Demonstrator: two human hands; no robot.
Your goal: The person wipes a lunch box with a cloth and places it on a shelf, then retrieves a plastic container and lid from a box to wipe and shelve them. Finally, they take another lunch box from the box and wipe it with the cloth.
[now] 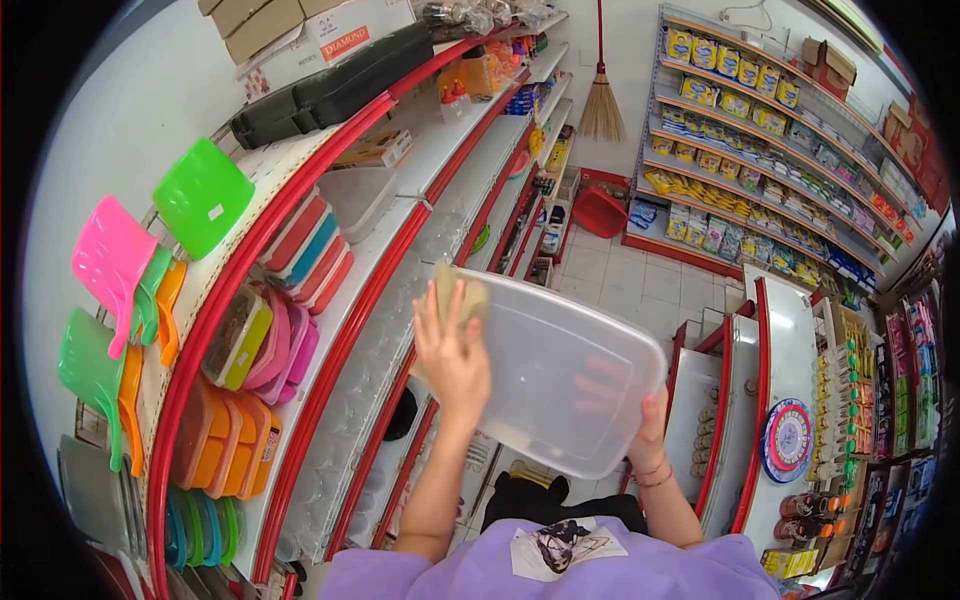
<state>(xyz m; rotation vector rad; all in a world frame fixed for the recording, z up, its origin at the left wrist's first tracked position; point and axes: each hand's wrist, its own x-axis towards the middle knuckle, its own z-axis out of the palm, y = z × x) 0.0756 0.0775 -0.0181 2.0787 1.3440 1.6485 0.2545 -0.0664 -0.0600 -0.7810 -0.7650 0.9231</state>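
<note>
A translucent rectangular plastic container [560, 375] is held up, tilted, in front of my chest. My right hand [650, 425] grips its right edge, and the fingers behind it show faintly through the plastic. At the upper left corner, my left hand [452, 350] holds a beige cloth [462, 296] against the container. Its fingers lie stretched over the cloth, which is partly hidden behind them.
On the left, a red-edged shelf [345, 350] carries stacked plastic boxes [225, 440] and coloured dippers [205, 195]. A counter [785, 340] stands at the right. Packets fill the far rack [760, 140], near a broom [602, 105] and a red dustpan [600, 210].
</note>
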